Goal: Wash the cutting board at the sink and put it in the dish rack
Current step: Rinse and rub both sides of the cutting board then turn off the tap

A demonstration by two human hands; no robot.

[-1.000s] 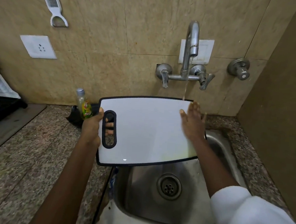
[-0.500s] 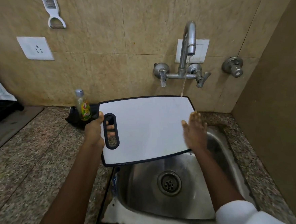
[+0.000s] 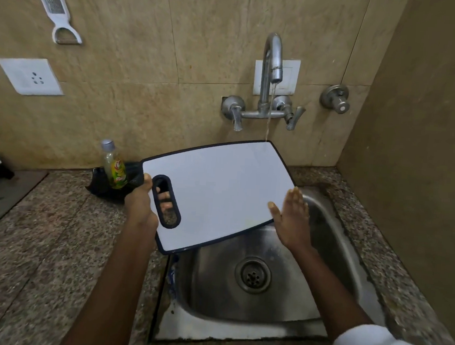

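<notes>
left hand [image 3: 140,206] grips cutting board [image 3: 220,188] by its handle slot; right hand [image 3: 291,220] open at 3 o'clock edge. risk: wet board slips into sink [image 3: 333,301].

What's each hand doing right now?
Left hand: closed on the cutting board, fingers through its handle slot.
Right hand: open and flat at the board's right edge, gripping nothing.

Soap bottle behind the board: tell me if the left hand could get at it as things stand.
Probably not yet. The left hand is closed on the cutting board at its handle slot, so it is occupied. The soap bottle stands just beyond it on the counter, with nothing between them.
</notes>
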